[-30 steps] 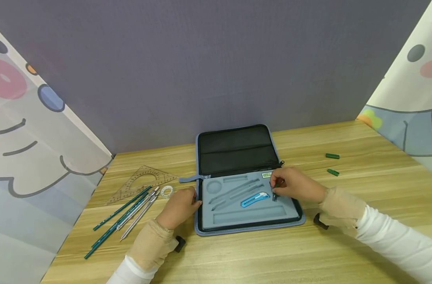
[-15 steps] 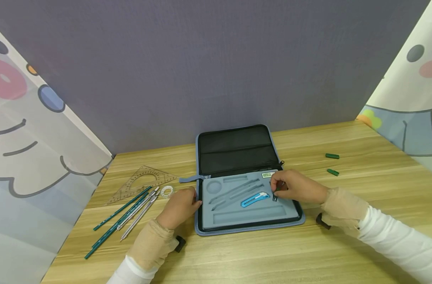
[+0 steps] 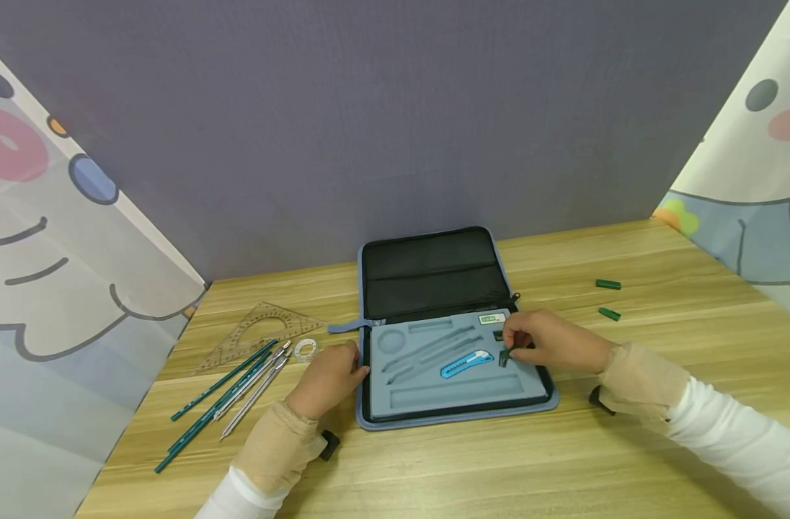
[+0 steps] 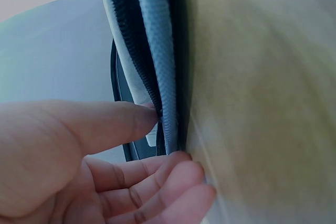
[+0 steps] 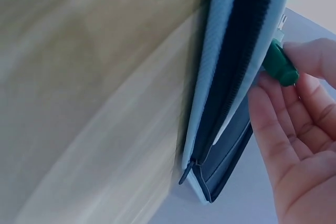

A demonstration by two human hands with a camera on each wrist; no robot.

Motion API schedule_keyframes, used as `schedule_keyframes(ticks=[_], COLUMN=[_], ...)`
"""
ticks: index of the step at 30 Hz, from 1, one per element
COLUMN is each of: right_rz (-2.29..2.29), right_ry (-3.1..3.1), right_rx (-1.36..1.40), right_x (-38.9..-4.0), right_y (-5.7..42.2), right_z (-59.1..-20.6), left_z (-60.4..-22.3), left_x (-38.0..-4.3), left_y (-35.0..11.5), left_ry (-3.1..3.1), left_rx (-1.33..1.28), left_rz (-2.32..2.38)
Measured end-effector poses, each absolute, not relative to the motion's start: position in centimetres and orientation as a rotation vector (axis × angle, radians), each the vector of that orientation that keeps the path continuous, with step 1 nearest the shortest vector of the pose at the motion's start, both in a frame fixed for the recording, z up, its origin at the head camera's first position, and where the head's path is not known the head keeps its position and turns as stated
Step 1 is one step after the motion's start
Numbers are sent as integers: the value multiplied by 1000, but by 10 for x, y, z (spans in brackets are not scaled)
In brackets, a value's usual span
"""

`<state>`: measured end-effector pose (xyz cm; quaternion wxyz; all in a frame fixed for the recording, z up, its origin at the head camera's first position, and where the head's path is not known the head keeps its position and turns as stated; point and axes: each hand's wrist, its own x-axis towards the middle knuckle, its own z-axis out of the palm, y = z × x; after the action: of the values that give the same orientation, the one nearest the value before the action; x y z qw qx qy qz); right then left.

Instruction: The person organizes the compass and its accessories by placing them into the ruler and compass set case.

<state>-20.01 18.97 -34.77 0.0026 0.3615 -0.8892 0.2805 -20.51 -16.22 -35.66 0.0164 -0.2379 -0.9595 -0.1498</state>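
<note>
An open blue zip case (image 3: 456,418) lies on the table, its grey foam tray (image 3: 434,404) full of shaped recesses. My left hand (image 3: 326,378) holds the case's left edge; in the left wrist view the thumb lies on the zip and the fingers on the outer side. Over the right part of the tray, my right hand (image 3: 544,342) pinches a small green plastic piece (image 5: 281,64) between thumb and fingers. A dark small piece (image 3: 504,357) shows at the fingertips. A blue craft knife (image 3: 466,364) sits in its recess, and a white eraser (image 3: 492,318) lies at the tray's upper right.
Left of the case are a clear set square (image 3: 259,331), a white ring (image 3: 305,350), several dark green pencils (image 3: 223,382) and metal compasses (image 3: 255,396). Two small green pieces, an upper one (image 3: 607,284) and a lower one (image 3: 609,313), lie to the right.
My right hand has shifted slightly right and back from the tray recess, uncovering a dark recess below the eraser. The left hand stays at the case edge.
</note>
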Motion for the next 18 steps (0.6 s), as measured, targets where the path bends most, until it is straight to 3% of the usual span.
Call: schedule_keyframes(ticks=[18], right_rz=[944], right_ry=[-2799], right_rx=[1208], right_x=[-202], right_y=[195], right_z=[-340], left_z=[-356], left_x=[-206], left_y=[-162], left_ry=[-2995], left_rx=[-733], left_rz=[-461])
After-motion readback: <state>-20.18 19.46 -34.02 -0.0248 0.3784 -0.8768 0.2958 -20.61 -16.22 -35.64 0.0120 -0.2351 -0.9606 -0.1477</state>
